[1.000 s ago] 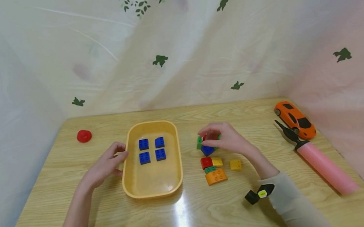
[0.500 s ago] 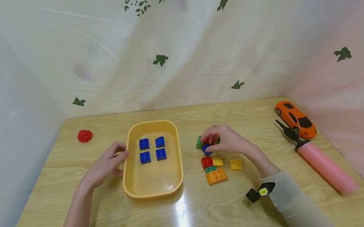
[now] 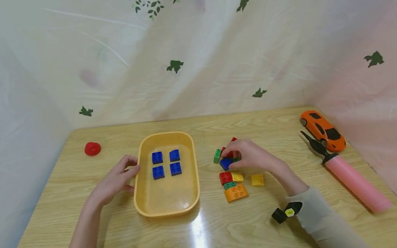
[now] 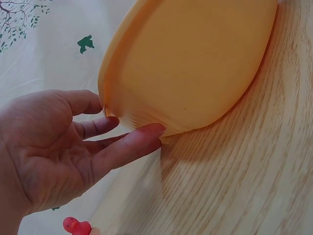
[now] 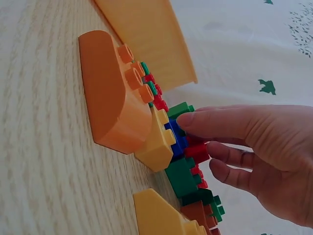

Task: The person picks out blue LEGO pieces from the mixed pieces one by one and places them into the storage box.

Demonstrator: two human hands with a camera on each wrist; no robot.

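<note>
In the head view my left hand is at the left side of the yellow tray. Its fingers and thumb touch the tray's outer wall, seen closer in the left wrist view. Several blue bricks sit apart from each other inside the tray. My right hand is over a cluster of toy bricks right of the tray. Its thumb is at a blue brick on the table, with the index finger near a red brick. Whether they pinch the blue brick is hidden. A green brick lies beside it.
Nearer the front are a red brick, yellow bricks and an orange brick. An orange toy car and a pink pump lie at the right edge. A small red rubber duck stands far left.
My right hand has shifted slightly right over the bricks, uncovering more of the red ones. The blue brick at its thumb has turned a little. My left hand and the tray stay put.
</note>
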